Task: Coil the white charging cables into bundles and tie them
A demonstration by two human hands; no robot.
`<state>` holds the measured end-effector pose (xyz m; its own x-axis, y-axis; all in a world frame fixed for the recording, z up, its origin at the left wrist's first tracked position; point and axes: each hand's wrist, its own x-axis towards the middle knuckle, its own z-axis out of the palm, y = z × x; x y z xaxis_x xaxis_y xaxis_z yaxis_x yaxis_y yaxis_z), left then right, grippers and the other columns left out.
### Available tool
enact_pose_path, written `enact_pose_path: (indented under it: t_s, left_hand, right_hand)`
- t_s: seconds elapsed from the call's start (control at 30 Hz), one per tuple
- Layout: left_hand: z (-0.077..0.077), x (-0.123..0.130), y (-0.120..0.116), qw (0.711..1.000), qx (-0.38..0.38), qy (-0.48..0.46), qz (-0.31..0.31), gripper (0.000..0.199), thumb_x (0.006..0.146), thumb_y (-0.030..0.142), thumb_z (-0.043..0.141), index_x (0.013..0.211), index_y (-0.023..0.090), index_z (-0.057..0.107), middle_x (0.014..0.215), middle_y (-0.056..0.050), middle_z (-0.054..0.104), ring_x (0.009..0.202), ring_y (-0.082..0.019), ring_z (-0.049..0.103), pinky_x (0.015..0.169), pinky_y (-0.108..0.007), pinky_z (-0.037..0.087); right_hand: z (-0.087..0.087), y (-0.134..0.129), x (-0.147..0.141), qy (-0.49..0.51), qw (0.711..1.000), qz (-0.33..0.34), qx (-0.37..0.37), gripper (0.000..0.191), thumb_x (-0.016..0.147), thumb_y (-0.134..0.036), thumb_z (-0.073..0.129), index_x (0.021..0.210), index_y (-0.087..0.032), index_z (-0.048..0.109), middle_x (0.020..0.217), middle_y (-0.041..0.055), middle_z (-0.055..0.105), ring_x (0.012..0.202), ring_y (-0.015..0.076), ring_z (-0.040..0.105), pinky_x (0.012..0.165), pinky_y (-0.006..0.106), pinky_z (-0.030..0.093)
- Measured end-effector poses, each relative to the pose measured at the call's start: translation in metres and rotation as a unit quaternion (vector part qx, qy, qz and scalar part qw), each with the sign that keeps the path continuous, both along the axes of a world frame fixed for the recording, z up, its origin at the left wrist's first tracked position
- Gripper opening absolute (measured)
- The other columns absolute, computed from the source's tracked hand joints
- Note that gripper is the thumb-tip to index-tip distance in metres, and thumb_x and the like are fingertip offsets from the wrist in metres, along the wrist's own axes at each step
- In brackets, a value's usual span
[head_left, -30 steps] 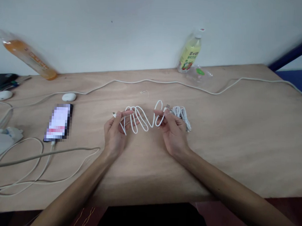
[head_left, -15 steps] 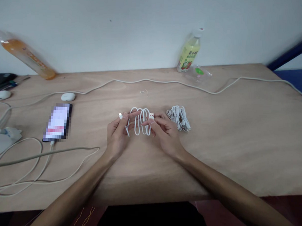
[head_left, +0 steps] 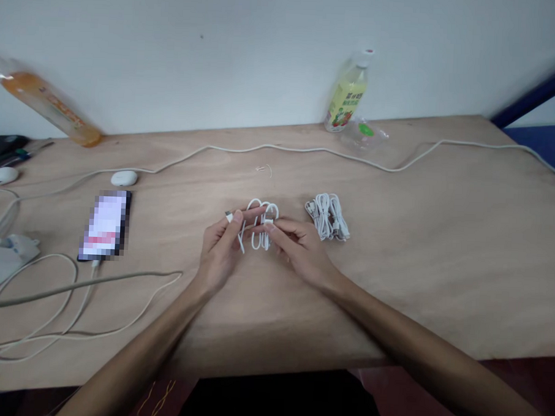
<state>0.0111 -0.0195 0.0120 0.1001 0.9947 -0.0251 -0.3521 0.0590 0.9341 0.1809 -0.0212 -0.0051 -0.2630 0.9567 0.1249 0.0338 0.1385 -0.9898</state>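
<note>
A white USB cable (head_left: 256,240) hangs in several loose coils between my two hands, above the table. My left hand (head_left: 221,245) is closed on it, thumb pressing near one plug, which sticks out to the upper left. Closed on the other end is my right hand (head_left: 298,246), its thumb against the second plug beside the coils. Just past my right hand lies a bundle of white cables (head_left: 328,217) on the table. Some of the fingers are hidden behind the coils.
A phone (head_left: 104,225) with a cable plugged in lies at left, near a white earbud case (head_left: 124,178) and a white power strip (head_left: 2,260). A long white cord (head_left: 280,148) crosses the table (head_left: 432,251). An orange bottle (head_left: 52,109) and a yellow bottle (head_left: 349,97) stand at the back.
My hands have come closer together, pushing the coils into a tighter group. My left hand has shifted right and the plug in my right hand has moved left.
</note>
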Motion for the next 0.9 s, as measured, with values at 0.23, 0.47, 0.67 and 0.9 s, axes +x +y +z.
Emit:
enact_pose_path:
  t_s: [0.23, 0.47, 0.67, 0.9]
  left_hand:
    - [-0.0044, -0.0039, -0.0012, 0.997, -0.015, -0.042, -0.055, 0.045, 0.091, 0.063, 0.082, 0.111, 0.023, 0.091, 0.143, -0.016, 0.078, 0.142, -0.041, 0.066, 0.114, -0.056, 0.058]
    - [-0.0003, -0.0029, -0.0005, 0.998, -0.023, -0.038, -0.040, 0.040, 0.088, 0.058, 0.088, 0.106, 0.022, 0.092, 0.140, -0.018, 0.079, 0.142, -0.041, 0.066, 0.113, -0.056, 0.058]
    - [-0.0005, -0.0036, 0.0028, 0.999, -0.037, -0.033, -0.016, 0.035, 0.082, 0.053, 0.095, 0.095, 0.021, 0.092, 0.136, -0.018, 0.081, 0.130, -0.039, 0.074, 0.105, -0.054, 0.064]
    - [0.0007, -0.0030, 0.0021, 0.997, -0.049, -0.031, -0.053, 0.038, 0.080, 0.056, 0.096, 0.094, 0.021, 0.092, 0.122, -0.017, 0.086, 0.121, -0.037, 0.078, 0.105, -0.052, 0.062]
  right_hand:
    - [0.0007, -0.0006, 0.0000, 0.046, 0.998, 0.006, -0.036, 0.046, 0.106, -0.062, 0.063, 0.101, -0.023, 0.089, 0.061, -0.0060, 0.047, 0.056, 0.0114, 0.040, 0.056, 0.029, 0.035]
    - [0.0011, -0.0020, -0.0018, 0.065, 0.998, -0.017, -0.020, 0.047, 0.105, -0.062, 0.064, 0.099, -0.024, 0.089, 0.057, -0.0070, 0.046, 0.052, 0.0103, 0.039, 0.053, 0.028, 0.033]
    - [0.0027, -0.0012, -0.0014, 0.058, 0.998, -0.035, -0.017, 0.047, 0.104, -0.062, 0.065, 0.096, -0.023, 0.089, 0.056, -0.0067, 0.048, 0.050, 0.0097, 0.040, 0.051, 0.028, 0.034]
    - [0.0035, -0.0016, -0.0012, 0.052, 0.998, -0.014, -0.025, 0.045, 0.104, -0.061, 0.065, 0.096, -0.023, 0.088, 0.056, -0.0061, 0.051, 0.050, 0.0104, 0.043, 0.050, 0.027, 0.037]
